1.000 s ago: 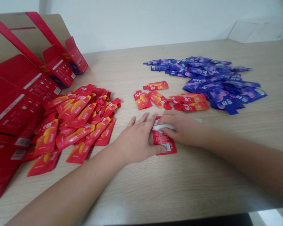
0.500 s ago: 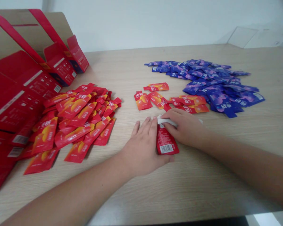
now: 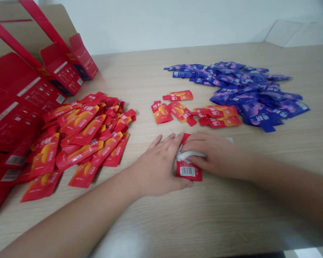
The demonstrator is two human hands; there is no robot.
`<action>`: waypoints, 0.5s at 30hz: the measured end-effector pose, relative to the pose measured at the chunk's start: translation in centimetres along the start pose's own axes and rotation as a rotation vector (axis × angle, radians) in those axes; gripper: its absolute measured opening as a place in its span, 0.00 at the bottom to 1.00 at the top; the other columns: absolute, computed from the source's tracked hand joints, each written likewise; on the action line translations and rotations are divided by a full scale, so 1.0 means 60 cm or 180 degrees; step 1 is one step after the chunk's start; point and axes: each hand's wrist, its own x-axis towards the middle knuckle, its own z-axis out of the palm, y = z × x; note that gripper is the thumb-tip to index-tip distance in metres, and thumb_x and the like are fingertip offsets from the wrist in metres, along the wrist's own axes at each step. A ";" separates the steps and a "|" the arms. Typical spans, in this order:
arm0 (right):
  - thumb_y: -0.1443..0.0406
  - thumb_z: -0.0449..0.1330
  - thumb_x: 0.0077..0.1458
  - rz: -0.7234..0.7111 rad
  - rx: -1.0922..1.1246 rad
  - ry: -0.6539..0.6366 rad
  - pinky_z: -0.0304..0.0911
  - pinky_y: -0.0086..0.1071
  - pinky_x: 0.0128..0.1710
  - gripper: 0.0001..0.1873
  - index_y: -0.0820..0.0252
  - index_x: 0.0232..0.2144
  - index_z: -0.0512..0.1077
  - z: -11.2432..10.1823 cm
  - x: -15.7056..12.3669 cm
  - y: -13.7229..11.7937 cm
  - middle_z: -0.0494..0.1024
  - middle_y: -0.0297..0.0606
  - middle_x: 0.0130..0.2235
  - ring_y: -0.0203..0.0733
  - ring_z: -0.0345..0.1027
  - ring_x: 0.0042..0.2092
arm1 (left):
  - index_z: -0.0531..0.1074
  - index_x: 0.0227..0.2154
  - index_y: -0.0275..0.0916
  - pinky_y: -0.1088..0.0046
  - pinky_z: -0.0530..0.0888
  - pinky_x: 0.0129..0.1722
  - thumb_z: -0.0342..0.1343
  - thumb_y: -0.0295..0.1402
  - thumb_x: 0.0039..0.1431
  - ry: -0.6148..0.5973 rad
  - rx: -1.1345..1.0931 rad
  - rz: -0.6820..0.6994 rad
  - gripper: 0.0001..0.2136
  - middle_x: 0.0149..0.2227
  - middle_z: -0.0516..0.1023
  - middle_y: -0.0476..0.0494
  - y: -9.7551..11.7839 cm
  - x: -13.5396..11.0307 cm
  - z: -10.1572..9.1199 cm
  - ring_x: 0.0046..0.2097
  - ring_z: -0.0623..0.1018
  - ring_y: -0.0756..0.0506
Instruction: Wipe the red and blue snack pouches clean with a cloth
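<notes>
**Q:** What differs from the earlier frame?

**A:** The white wad (image 3: 191,155) is now seen midway along the red sachet (image 3: 187,171), no longer at its top end, and the sachet's tip is exposed above it.

**Q:** And the hands?

**A:** The wad is pressed onto the sachet by the right hand (image 3: 215,156), fingers together. The sachet's left edge is held down by the left hand (image 3: 156,168), fingers spread.

**Q:** What is around them?

**A:** A red pile (image 3: 80,139) is seen at left, loose sachets (image 3: 181,113) at centre, a blue pile (image 3: 254,96) at upper right, and red cartons (image 3: 61,71) at upper left.

**Q:** The surface and room?

**A:** A wood-grain tabletop (image 3: 231,215) is seen, with a white wall (image 3: 161,25) behind.
</notes>
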 end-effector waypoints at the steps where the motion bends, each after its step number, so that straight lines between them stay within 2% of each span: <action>1: 0.64 0.61 0.68 0.0028 -0.0120 0.0094 0.68 0.51 0.64 0.11 0.52 0.50 0.79 0.003 0.003 0.008 0.83 0.42 0.54 0.53 0.76 0.58 | 0.43 0.77 0.32 0.46 0.47 0.78 0.70 0.59 0.53 -0.0023 0.0024 -0.0023 0.61 0.77 0.53 0.23 0.000 0.000 0.001 0.79 0.54 0.31; 4: 0.64 0.59 0.69 0.0093 -0.0351 0.0263 0.70 0.53 0.61 0.13 0.55 0.53 0.79 0.009 0.007 0.022 0.83 0.45 0.53 0.54 0.76 0.57 | 0.43 0.77 0.31 0.47 0.47 0.78 0.69 0.59 0.54 -0.0007 0.0055 -0.0037 0.60 0.78 0.51 0.23 -0.001 0.000 0.004 0.79 0.55 0.31; 7: 0.65 0.59 0.69 0.0079 -0.0510 0.0377 0.73 0.53 0.57 0.13 0.57 0.51 0.79 0.013 0.001 0.024 0.83 0.47 0.52 0.55 0.77 0.54 | 0.43 0.77 0.32 0.46 0.48 0.78 0.68 0.60 0.55 0.0066 0.0069 0.0020 0.60 0.78 0.52 0.23 -0.003 -0.001 0.007 0.79 0.55 0.31; 12: 0.66 0.62 0.66 -0.0105 -0.0181 0.1016 0.74 0.49 0.56 0.14 0.52 0.53 0.79 0.004 -0.017 0.023 0.84 0.44 0.51 0.52 0.77 0.54 | 0.43 0.77 0.32 0.46 0.48 0.78 0.67 0.58 0.56 0.0118 0.0068 0.0051 0.59 0.78 0.53 0.23 -0.004 -0.002 0.009 0.79 0.55 0.31; 13: 0.66 0.63 0.65 -0.0240 0.0021 0.0978 0.75 0.47 0.56 0.14 0.51 0.52 0.79 0.000 -0.019 0.021 0.84 0.42 0.51 0.51 0.78 0.53 | 0.43 0.77 0.33 0.45 0.48 0.78 0.67 0.58 0.56 0.0127 0.0038 0.0051 0.58 0.78 0.53 0.24 -0.004 -0.003 0.008 0.79 0.55 0.30; 15: 0.67 0.65 0.64 -0.0555 0.0490 0.0534 0.75 0.41 0.53 0.13 0.51 0.51 0.80 -0.010 -0.020 0.011 0.85 0.40 0.49 0.47 0.79 0.51 | 0.44 0.77 0.36 0.43 0.49 0.77 0.67 0.59 0.56 0.0128 -0.0032 0.0041 0.57 0.78 0.54 0.25 -0.004 -0.003 0.006 0.78 0.56 0.29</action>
